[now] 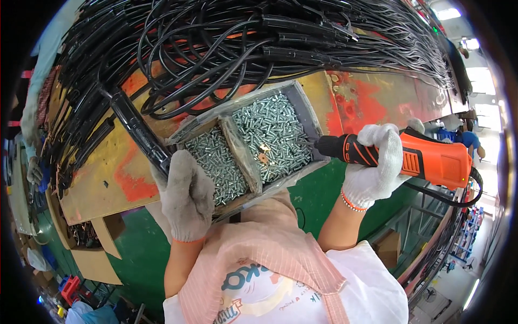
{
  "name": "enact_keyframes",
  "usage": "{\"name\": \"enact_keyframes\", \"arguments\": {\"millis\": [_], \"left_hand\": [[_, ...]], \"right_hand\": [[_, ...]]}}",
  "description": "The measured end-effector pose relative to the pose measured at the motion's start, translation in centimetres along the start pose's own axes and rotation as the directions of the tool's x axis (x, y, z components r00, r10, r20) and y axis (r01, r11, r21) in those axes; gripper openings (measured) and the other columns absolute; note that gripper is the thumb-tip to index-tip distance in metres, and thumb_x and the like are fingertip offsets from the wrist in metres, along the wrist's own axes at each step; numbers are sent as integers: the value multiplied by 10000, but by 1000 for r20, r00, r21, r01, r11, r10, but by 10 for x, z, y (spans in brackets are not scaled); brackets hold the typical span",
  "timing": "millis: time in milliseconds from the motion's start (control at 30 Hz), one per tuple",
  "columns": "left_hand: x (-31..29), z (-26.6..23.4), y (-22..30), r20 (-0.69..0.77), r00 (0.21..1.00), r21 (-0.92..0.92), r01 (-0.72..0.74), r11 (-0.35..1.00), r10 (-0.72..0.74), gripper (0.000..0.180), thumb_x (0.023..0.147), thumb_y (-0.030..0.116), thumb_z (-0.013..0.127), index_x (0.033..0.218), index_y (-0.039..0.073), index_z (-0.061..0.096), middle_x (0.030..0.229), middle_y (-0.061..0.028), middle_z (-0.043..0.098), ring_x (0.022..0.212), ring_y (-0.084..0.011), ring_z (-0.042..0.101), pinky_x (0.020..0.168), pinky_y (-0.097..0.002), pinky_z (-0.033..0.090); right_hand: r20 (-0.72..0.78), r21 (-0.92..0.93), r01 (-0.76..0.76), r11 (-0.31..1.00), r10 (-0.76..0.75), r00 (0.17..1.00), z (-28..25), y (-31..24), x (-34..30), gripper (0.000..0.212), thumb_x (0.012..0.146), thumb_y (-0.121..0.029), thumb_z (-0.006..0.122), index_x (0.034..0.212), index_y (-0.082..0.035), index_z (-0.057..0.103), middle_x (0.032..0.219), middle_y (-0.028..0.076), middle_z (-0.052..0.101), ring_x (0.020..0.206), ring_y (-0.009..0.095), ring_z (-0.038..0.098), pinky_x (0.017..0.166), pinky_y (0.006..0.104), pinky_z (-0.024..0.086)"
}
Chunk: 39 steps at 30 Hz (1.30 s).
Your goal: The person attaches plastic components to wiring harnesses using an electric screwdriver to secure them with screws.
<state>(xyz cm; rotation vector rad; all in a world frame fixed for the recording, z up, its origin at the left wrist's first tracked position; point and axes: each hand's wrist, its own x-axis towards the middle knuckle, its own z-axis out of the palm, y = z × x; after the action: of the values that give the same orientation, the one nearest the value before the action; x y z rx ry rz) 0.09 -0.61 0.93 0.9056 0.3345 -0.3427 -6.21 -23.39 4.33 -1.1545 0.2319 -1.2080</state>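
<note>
My left hand (189, 197), in a greyish work glove, is closed round the lower end of a black cylindrical handle (137, 129) with a cable running from its far end. In my right hand (375, 162), gloved in white, is an orange and black electric screwdriver (426, 159), its bit pointing left over the edge of the screw box. Between my hands sits a tape-covered box (310, 110) with a divider. Small silvery screws (270, 124) fill its right part, where a few copper-coloured pieces (263, 156) lie on top. More screws (213, 162) fill the left part.
Black cables and handles (302, 40) are heaped along the far side of the worn yellow and red table (100, 189). An open cardboard box (100, 237) stands below its left edge. A co-worker's gloved hand (34, 171) shows at far left. The screwdriver's cord (450, 202) loops at right.
</note>
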Motion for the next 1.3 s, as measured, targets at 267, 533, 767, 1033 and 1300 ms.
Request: {"name": "enact_keyframes", "arguments": {"millis": [267,533,767,1033,1300], "left_hand": [[2,-3,-1,-1,1000,33,21,999,-21,217,967,141,604,1111,139,442,628,7,451,435,-70,399,338,-210,308],[1,-2,1,-17,1000,4,14,1000,-14,350,918,6,615,1171,152,423,725,13,496,451,-72,428,378,-225,363],[1,-11,-4,-65,997,47,54,997,-51,546,889,53,673,1305,176,341,795,15,540,504,-70,491,399,-228,395],[4,-5,-6,-41,999,-39,-11,999,9,600,884,47,688,1346,143,317,850,-9,584,558,-72,528,462,-213,436],[1,-9,1,-8,999,-13,41,999,-41,570,889,68,684,1326,145,326,837,-5,554,562,-64,527,455,-208,434]], "right_hand": [[15,-17,-37,999,37,999,1,8,-1,501,851,84,606,1301,-24,414,810,101,624,599,202,588,576,372,509],[-47,195,-94,976,105,993,8,-7,32,179,939,-68,587,1080,17,516,725,1,386,650,118,373,632,276,394],[170,626,-324,709,282,944,61,-5,31,213,964,-31,555,1169,-4,503,688,-23,358,619,74,348,615,249,386],[363,538,-378,753,198,911,124,0,-13,344,941,-4,523,1269,-41,428,703,-20,366,618,78,337,595,259,353],[403,357,-362,861,208,891,130,5,-37,109,904,-101,604,869,2,593,803,69,458,665,176,431,613,304,373]]}}
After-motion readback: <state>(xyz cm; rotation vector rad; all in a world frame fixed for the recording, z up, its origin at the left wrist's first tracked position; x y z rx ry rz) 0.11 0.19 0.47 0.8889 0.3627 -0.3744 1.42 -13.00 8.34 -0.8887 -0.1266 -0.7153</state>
